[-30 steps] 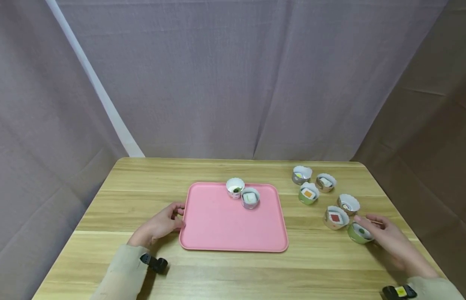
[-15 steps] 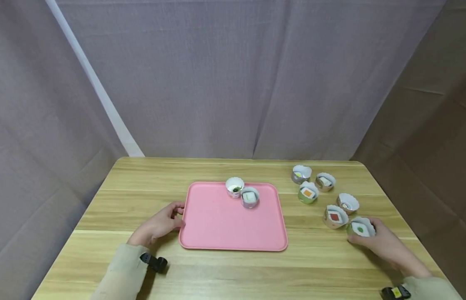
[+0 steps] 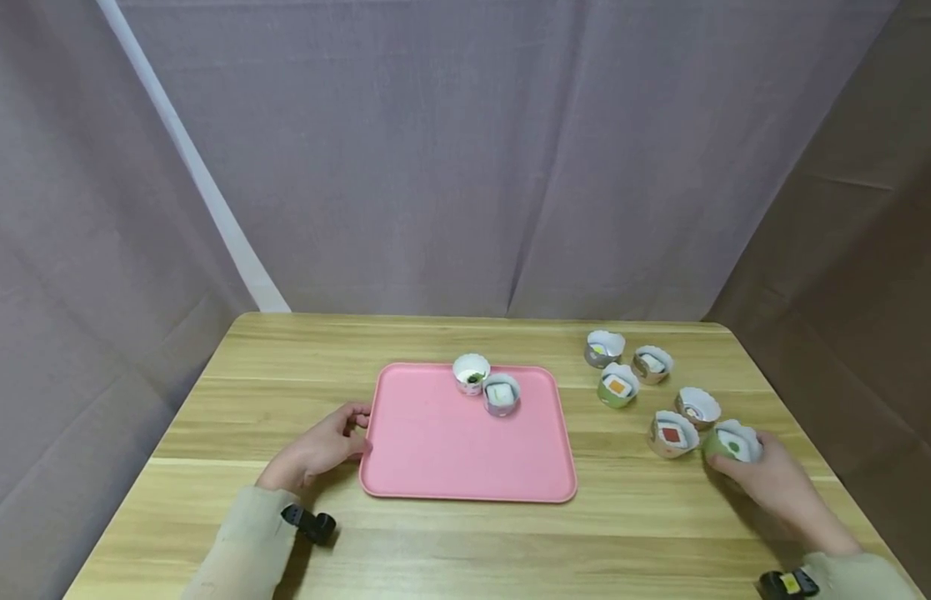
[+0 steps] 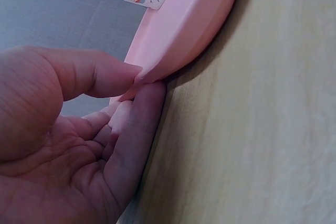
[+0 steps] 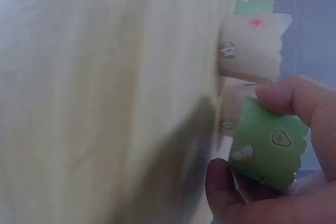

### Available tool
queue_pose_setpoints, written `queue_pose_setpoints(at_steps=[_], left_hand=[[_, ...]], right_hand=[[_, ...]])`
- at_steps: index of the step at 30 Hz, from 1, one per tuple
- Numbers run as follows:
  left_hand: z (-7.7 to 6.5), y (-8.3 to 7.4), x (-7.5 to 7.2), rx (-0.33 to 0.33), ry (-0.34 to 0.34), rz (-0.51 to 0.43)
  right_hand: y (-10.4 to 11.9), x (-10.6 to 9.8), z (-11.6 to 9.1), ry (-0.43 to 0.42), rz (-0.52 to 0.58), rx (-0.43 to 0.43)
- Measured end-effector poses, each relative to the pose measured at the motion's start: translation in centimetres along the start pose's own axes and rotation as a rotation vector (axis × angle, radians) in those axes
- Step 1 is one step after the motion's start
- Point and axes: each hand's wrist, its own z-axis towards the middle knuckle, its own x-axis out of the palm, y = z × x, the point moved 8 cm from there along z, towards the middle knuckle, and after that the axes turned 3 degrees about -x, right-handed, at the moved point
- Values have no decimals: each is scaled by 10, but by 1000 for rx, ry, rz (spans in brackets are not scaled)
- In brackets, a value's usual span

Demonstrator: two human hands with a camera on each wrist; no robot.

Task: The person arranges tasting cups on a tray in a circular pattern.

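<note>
My left hand (image 3: 322,446) pinches the left rim of a pink tray (image 3: 465,458) between thumb and fingers; the left wrist view shows the rim between them. At the right, my right hand (image 3: 780,483) grips a green scalloped paper baking cup (image 5: 270,142) by its sides. Inside that cup sits a white piece with a green dot. In the right wrist view the cup is tilted and appears slightly off the table. Two paper cups stand near the tray's back edge: a white one (image 3: 471,375) with something dark green inside, and a greyish one (image 3: 501,397) holding a white piece.
Beside the right hand are a cup with a red square (image 3: 672,435) and a brown cup (image 3: 698,408). Farther back stand a green cup with an orange square (image 3: 618,386), a grey cup (image 3: 604,350) and another brown one (image 3: 652,365). Grey curtains (image 3: 405,158) surround the table.
My right hand has gone from reaching over the green paper cup to gripping its sides, and the cup has shifted slightly up and right. The left hand and tray have stayed put.
</note>
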Motion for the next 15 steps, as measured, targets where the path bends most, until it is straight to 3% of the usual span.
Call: queue_pose_setpoints(at_steps=[7, 15], left_hand=[[0, 0, 0, -4, 5, 2], [-1, -2, 0, -9, 3, 12]], right_hand=[[23, -16, 3, -103, -27, -69], [74, -14, 1, -176, 46, -187]])
